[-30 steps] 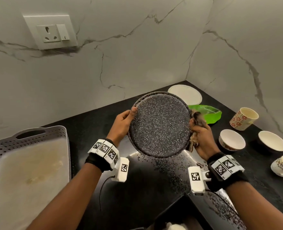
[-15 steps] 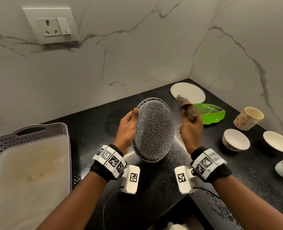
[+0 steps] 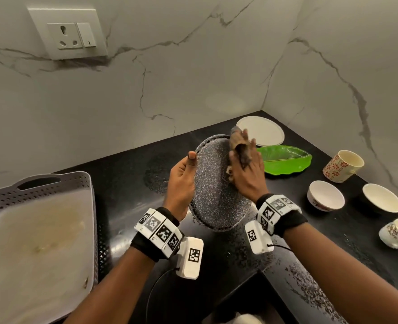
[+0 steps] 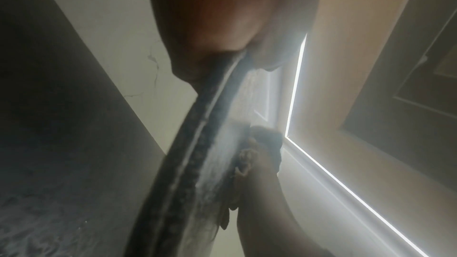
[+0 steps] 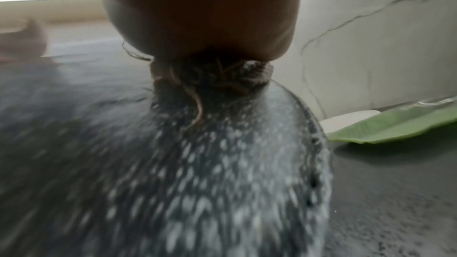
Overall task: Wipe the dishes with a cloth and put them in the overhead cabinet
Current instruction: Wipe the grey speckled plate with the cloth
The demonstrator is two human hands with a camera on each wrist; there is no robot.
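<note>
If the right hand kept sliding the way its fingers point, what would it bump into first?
Probably the white plate lying in the corner beyond the speckled plate; the right hand points up and away toward it, though depth is unclear.

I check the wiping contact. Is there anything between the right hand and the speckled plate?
Only the cloth: the right hand presses it against the speckled plate, which the left hand holds on edge. Nothing else visible intervenes.
</note>
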